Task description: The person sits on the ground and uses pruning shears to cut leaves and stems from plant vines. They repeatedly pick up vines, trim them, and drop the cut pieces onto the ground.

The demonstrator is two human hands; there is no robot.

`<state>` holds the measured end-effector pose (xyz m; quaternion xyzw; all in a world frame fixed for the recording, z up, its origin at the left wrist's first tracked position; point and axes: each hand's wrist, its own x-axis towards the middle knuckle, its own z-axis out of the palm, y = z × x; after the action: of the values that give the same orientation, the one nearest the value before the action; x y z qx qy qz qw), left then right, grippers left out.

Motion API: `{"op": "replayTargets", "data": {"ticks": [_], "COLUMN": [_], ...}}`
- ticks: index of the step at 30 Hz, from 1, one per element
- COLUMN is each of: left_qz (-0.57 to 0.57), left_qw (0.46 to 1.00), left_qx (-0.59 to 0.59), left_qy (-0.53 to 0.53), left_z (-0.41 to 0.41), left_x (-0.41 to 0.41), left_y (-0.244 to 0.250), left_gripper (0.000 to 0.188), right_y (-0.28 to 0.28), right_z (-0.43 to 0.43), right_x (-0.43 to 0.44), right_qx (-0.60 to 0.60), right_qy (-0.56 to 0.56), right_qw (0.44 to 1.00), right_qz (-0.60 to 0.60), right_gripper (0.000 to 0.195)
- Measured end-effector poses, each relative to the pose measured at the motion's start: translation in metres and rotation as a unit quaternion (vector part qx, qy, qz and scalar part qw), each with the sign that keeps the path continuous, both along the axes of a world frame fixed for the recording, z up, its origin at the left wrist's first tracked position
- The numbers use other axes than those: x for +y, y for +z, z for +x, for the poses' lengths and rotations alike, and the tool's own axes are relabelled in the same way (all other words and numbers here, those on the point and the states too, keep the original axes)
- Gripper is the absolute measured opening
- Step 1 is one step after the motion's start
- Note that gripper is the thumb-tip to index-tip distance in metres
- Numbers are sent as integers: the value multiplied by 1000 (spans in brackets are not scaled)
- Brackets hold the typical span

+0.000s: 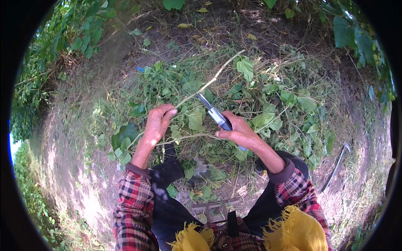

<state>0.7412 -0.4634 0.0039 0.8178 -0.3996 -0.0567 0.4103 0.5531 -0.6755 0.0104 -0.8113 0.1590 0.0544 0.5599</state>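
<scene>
My left hand (160, 122) pinches a pale, thin cut stem (216, 77) between thumb and fingers. The stem slants up and away to the right, its far part bare of leaves and knobbly. Green leaves (124, 139) hang beside my left wrist. In my right hand (240, 130) is a pair of pruning shears (216, 116) with a dark blade and silver body. The blade tip lies at the stem's middle; whether it touches cannot be told. Below both hands spreads a heap of leafy cuttings (267, 119).
A curved metal hand tool, perhaps a sickle (336, 168), lies on the soil to the right. Between my legs a low frame (215, 205) shows. Leafy plants (88, 34) border the left, others (355, 37) the right. A yellow fringed cloth (298, 230) hangs at my front.
</scene>
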Motion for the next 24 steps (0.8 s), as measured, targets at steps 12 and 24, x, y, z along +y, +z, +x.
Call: {"op": "replayTargets", "data": {"ticks": [12, 24], "left_qz": [50, 440], "left_qw": [995, 877], "left_qx": [77, -122], "left_qy": [-45, 150], "left_z": [-22, 14], "left_x": [-9, 210], "left_y": [9, -46], "left_gripper": [21, 38], "right_y": [-9, 11], "right_z": [15, 6], "right_x": [11, -12], "right_qx": [-20, -72], "right_qy": [-64, -139], "right_qw": [987, 973], "right_qz": [146, 169], "right_gripper": [41, 42]}}
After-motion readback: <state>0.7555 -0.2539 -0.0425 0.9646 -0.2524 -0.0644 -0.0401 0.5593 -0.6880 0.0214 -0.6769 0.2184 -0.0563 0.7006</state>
